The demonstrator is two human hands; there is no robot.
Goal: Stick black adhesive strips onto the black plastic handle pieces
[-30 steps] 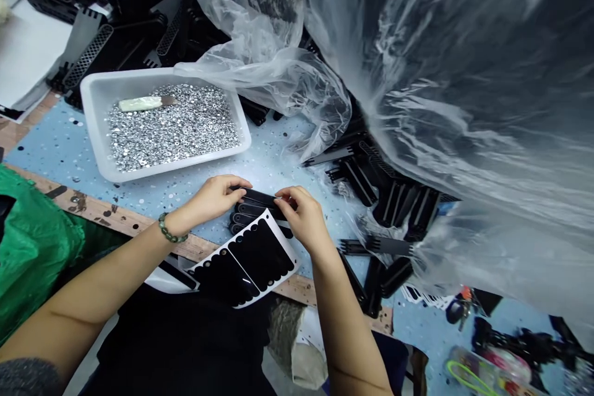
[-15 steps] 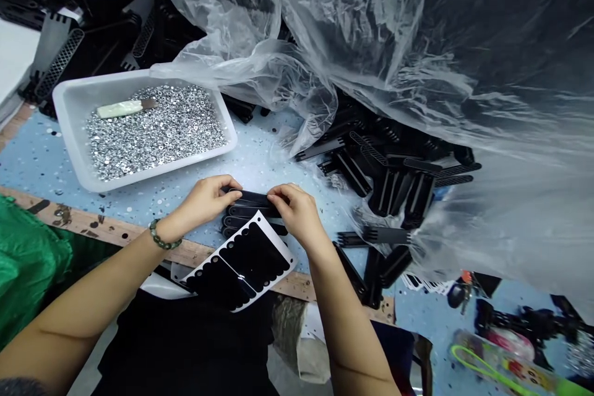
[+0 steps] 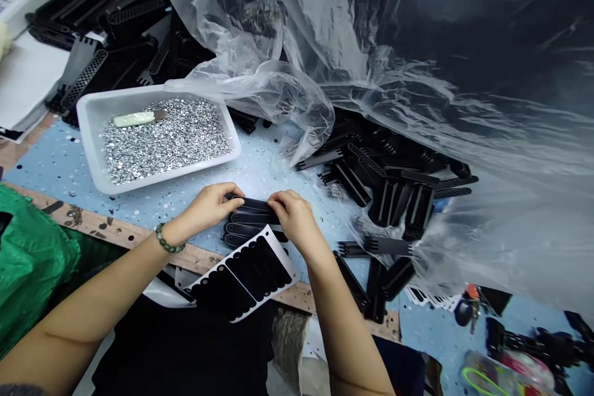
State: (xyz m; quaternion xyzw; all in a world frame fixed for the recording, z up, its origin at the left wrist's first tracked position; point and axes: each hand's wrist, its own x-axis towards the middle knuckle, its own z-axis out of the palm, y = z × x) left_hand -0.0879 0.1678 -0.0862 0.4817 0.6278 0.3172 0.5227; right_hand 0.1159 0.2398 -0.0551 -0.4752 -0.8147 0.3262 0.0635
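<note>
Hands, bare, close together: left hand [image 3: 211, 206] and right hand [image 3: 292, 219] clamped on opposite ends of a matte black plastic strip [image 3: 250, 204], which tops a fanned stack on a speckled pale-blue tabletop [image 3: 260, 173]. Head view, further items: white-bordered black scalloped sticker sheet [image 3: 244, 275], just beside the stack; white plastic tray [image 3: 158, 94] holding silver metal washers [image 3: 167, 142]; crumpled clear polythene sheeting [image 3: 260, 93].

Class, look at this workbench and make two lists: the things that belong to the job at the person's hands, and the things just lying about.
Part of the job: left hand, right hand, black plastic strips, white sheet of black scalloped pads.

Lying about: white plastic tray, silver washers, clear plastic sheeting, green bag.
</note>
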